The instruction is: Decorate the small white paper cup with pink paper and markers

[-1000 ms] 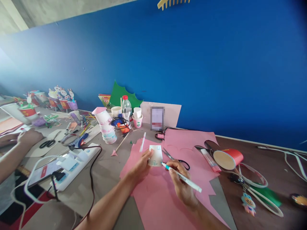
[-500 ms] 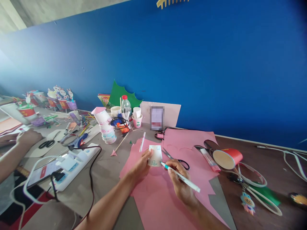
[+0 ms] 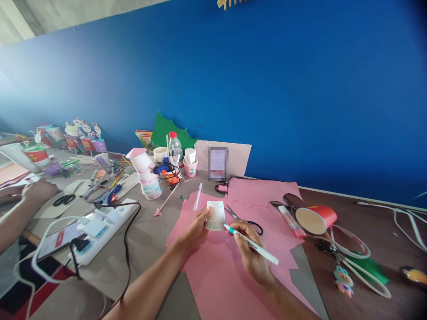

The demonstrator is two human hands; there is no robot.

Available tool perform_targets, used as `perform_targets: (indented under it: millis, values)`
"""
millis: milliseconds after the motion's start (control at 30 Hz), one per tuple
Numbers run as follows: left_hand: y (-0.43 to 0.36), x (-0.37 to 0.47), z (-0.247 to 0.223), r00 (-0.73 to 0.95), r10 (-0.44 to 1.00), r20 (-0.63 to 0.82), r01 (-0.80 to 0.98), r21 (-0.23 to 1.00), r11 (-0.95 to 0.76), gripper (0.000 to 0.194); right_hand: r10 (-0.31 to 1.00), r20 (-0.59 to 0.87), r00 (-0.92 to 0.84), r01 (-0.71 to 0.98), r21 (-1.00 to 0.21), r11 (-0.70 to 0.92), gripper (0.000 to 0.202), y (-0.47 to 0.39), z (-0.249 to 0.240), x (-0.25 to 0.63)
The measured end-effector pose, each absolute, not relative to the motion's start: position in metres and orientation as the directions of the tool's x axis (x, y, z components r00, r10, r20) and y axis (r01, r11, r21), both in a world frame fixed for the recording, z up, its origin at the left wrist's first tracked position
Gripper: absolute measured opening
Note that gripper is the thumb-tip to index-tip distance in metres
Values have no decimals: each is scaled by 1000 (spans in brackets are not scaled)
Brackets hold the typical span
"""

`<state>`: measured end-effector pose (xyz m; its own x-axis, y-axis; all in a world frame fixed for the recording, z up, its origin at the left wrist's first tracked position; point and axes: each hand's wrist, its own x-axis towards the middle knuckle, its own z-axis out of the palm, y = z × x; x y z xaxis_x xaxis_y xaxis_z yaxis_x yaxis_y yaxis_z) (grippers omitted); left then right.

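My left hand (image 3: 199,226) grips the left side of a white paper cup (image 3: 216,215) that has teal drawings near its ends. My right hand (image 3: 253,253) is closed around a white marker (image 3: 262,252), whose teal tip touches or nearly touches the cup's lower right edge. Beneath both hands lie pink paper sheets (image 3: 213,284). Black-handled scissors (image 3: 256,227) rest on the pink paper just behind my right hand. A second, capped marker (image 3: 198,197) lies behind my left hand.
A cup tower (image 3: 147,175) with a pink roof stands to the left. Nearby are a power strip (image 3: 103,233) with cables and a bottle (image 3: 175,146). A red cup (image 3: 316,220) lies on its side at right. Another person's hand (image 3: 40,193) rests at far left.
The view has shifted very slightly. Both hands keep their grips, and the marker tip stays at the cup's lower right edge.
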<state>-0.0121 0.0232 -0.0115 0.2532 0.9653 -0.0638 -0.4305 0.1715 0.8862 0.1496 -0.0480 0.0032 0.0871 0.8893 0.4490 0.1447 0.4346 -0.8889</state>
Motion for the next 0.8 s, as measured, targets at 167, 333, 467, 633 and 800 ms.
perform_targets:
  millis: [167, 333, 467, 633, 800]
  values:
    - [22, -12, -9, 315, 947, -65, -451, 867, 209, 33, 895, 438, 84, 147, -894, 424, 13, -49, 2, 149]
    - [22, -13, -10, 305, 949, -80, -457, 862, 219, 31, 893, 445, 72, 144, -890, 432, 13, -49, 2, 148]
    - [22, -13, -10, 314, 946, -85, -451, 863, 227, 31, 897, 436, 69, 145, -894, 423, 13, -48, 2, 149]
    - [22, -12, -10, 314, 945, -95, -473, 847, 242, 32, 895, 439, 72, 131, -894, 428, 13, -48, 0, 149]
    - [23, -12, -10, 318, 944, -94, -468, 850, 242, 30, 889, 452, 78, 139, -888, 439, 13, -48, 0, 149]
